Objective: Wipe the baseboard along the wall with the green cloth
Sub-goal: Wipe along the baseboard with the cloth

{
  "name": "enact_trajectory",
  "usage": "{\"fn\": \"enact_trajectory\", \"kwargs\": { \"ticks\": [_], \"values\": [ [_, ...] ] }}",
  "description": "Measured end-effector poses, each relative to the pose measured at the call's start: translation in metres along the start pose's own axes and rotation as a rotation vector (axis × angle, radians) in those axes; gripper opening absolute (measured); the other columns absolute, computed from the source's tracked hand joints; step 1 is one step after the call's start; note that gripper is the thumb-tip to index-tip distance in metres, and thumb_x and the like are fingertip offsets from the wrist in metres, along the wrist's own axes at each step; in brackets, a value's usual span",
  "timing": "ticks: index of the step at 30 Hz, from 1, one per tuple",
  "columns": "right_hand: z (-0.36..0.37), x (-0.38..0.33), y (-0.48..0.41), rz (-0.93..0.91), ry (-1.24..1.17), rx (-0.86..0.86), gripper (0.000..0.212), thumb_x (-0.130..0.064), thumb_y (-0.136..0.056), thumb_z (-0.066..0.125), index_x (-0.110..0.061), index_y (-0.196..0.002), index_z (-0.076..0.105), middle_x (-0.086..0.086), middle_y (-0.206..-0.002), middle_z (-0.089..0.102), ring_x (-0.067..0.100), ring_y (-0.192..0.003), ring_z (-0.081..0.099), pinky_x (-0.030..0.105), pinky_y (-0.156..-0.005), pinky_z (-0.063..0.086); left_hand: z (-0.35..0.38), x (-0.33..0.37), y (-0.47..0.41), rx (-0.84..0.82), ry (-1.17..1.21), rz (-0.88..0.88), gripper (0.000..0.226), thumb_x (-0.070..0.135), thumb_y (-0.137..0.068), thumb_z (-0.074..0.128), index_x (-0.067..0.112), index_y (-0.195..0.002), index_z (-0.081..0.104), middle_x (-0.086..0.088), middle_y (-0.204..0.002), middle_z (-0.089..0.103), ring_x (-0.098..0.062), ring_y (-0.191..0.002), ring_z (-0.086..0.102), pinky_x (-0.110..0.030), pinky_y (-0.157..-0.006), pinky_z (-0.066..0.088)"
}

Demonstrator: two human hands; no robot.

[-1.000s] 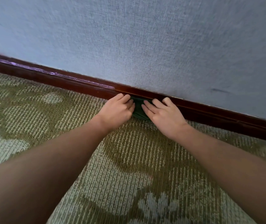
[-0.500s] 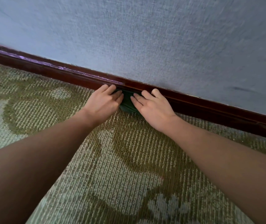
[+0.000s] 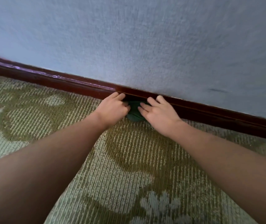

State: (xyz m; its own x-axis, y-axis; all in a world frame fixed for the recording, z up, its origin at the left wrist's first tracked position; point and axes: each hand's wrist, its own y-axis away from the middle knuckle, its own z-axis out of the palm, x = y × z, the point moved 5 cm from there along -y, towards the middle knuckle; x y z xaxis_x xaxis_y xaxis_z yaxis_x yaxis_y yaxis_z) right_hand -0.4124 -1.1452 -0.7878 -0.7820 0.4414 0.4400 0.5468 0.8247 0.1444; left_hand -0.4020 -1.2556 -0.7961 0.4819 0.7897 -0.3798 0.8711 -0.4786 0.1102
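Note:
A dark reddish-brown baseboard point(image 3: 217, 113) runs along the foot of the wall, sloping down to the right. The green cloth point(image 3: 134, 113) is bunched against it where it meets the carpet, mostly hidden by my hands. My left hand point(image 3: 112, 109) presses the cloth's left side with fingertips touching the baseboard. On the cloth's right side my right hand point(image 3: 158, 115) lies flat with fingers spread, fingertips also at the baseboard.
A blue-grey textured wall point(image 3: 145, 46) fills the top of the view, with a small dark mark point(image 3: 216, 90) at the right. Green and cream patterned carpet point(image 3: 121, 175) covers the floor. The baseboard's top edge shows pale scuffs point(image 3: 56, 76) at the left.
Both hands and the cloth have slid left along the baseboard together. The right hand's fingers are now spread a little wider.

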Motion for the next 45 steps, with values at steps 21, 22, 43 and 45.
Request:
{"fn": "enact_trajectory", "kwargs": {
  "ticks": [21,22,43,45],
  "values": [
    [-0.025,0.02,0.021,0.084,0.118,0.039,0.05,-0.02,-0.091,0.045,-0.014,-0.14,0.036,0.001,-0.14,0.045,0.018,-0.118,0.046,0.03,-0.089,0.038,-0.046,-0.003,0.017,0.215,-0.108,0.001,0.027,0.028,-0.066,0.072,0.017,-0.091,0.075,0.008,-0.087,0.073,-0.012,-0.082,0.061,-0.022,-0.069,0.045],
    [-0.024,0.021,0.021,0.086,0.109,0.034,0.05,-0.019,-0.092,0.044,-0.014,-0.141,0.034,0.001,-0.141,0.043,0.019,-0.119,0.044,0.031,-0.09,0.037,-0.047,-0.004,0.015,0.208,-0.1,-0.008,0.027,0.029,-0.068,0.07,0.018,-0.092,0.074,0.009,-0.089,0.072,-0.012,-0.084,0.061,-0.022,-0.07,0.044],
    [-0.004,0.01,0.002,0.059,-0.007,-0.019,0.057,-0.012,-0.096,0.037,-0.006,-0.145,0.01,0.01,-0.153,0.014,0.027,-0.126,0.026,0.038,-0.097,0.025,-0.017,-0.012,0.001,0.068,-0.029,-0.156,0.028,0.02,-0.089,0.053,0.019,-0.115,0.061,0.007,-0.121,0.06,-0.019,-0.11,0.043,-0.029,-0.092,0.031],
    [-0.007,0.008,0.0,0.06,-0.002,-0.026,0.055,-0.014,-0.096,0.037,-0.005,-0.145,0.012,0.011,-0.152,0.016,0.028,-0.126,0.026,0.038,-0.098,0.025,-0.018,-0.012,0.0,0.066,-0.024,-0.171,0.025,0.019,-0.091,0.05,0.02,-0.113,0.062,0.008,-0.119,0.061,-0.019,-0.109,0.042,-0.029,-0.092,0.029]
  ]
}}
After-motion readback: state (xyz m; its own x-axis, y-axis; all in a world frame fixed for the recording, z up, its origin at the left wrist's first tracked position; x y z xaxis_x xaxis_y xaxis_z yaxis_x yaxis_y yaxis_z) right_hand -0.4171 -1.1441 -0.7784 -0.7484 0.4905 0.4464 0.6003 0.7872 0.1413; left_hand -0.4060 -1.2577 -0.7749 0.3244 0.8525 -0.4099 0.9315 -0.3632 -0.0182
